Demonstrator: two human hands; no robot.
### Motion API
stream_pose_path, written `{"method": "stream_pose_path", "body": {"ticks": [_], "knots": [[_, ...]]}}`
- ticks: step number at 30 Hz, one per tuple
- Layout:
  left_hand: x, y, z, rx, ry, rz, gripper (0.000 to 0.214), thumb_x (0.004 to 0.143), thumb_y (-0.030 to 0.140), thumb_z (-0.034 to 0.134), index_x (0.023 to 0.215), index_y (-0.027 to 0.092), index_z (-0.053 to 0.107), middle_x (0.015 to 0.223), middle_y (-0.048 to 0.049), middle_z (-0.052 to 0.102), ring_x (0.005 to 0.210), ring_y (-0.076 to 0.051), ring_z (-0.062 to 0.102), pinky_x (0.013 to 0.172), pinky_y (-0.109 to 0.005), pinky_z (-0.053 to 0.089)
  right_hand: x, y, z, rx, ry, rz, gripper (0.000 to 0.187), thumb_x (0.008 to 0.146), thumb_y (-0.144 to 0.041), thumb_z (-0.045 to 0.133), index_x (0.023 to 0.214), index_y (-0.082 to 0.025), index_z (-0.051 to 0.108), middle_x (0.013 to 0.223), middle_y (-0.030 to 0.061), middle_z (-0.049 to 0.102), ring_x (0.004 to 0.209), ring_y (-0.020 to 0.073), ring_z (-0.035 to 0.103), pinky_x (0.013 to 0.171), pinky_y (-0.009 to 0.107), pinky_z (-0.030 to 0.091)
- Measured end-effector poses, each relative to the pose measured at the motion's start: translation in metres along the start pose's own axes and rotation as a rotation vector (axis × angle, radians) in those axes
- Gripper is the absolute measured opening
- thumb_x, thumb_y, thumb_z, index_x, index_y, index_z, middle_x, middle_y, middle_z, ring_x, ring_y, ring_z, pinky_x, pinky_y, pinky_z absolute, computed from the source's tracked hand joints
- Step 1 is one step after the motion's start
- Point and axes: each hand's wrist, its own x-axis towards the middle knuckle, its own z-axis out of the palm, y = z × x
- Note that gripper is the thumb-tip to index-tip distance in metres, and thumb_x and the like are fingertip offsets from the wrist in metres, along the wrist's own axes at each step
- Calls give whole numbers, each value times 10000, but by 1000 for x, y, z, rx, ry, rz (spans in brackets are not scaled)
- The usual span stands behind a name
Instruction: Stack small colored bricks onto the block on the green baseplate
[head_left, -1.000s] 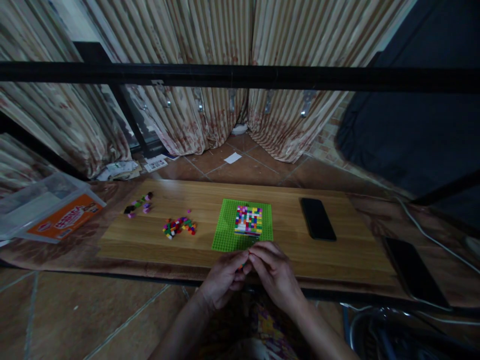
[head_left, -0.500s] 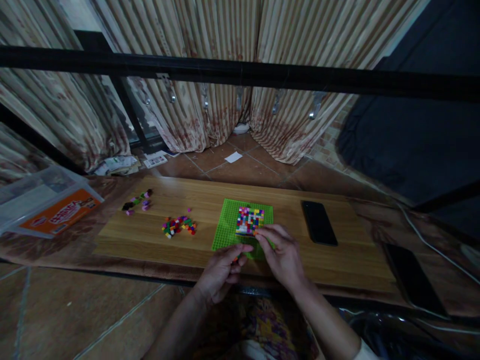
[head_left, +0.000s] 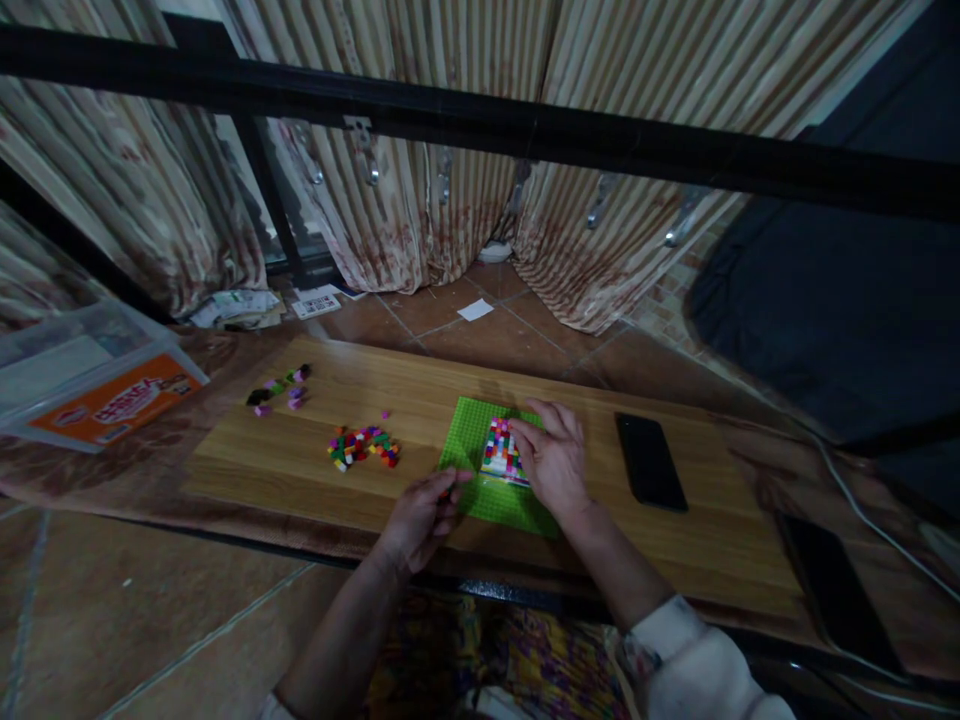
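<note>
A green studded baseplate [head_left: 465, 430] lies on the wooden board, with a block of small multicoloured building bricks [head_left: 496, 450] on it. My right hand [head_left: 553, 455] reaches over the block's right side, its thumb and fingertips closed near the far edge. Whatever is between those fingertips is hidden. At the plate's left front edge, my left hand [head_left: 424, 515] is curled with thumb and index finger together. A bit of orange-red brick [head_left: 448, 492] shows between its fingers.
Left of the plate lies a pile of loose bricks [head_left: 364, 447], with a pink brick [head_left: 385, 413] behind it. Brick pieces [head_left: 295, 395] lie farther left, near a clear plastic box [head_left: 112, 400]. A black phone [head_left: 651, 460] lies right; another dark device [head_left: 836, 590] lies beyond.
My right hand has moved from the block's near edge to its far side and now covers its right part. My left hand has drawn left. The view has shifted slightly.
</note>
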Motion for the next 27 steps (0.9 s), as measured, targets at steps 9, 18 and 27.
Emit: {"method": "stream_pose_path", "body": {"ticks": [9, 18, 27], "knots": [[3, -7, -6, -13, -28, -26, 275, 765, 305, 617, 938, 93, 587, 624, 46, 400, 433, -13, 243, 348, -126, 121, 6, 6, 6, 304, -6, 228, 125, 797, -273, 627, 847, -246, 738, 1037, 55, 672, 996, 225, 549, 904, 414, 423], [2, -10, -8, 8, -55, -33, 284, 752, 317, 624, 934, 101, 585, 624, 48, 390, 438, -17, 245, 353, -128, 114, 28, 29, 7, 721, -406, 485, 236, 662, -315, 721, 859, -185, 732, 824, 50, 735, 714, 181, 660, 676, 310, 506], [1, -7, -8, 15, -61, -47, 284, 742, 324, 638, 918, 106, 594, 624, 50, 395, 428, -16, 236, 348, -139, 95, 48, 32, 0, 896, -651, 475, 219, 616, -302, 749, 795, -176, 740, 742, 40, 734, 624, 149, 650, 618, 278, 514]]}}
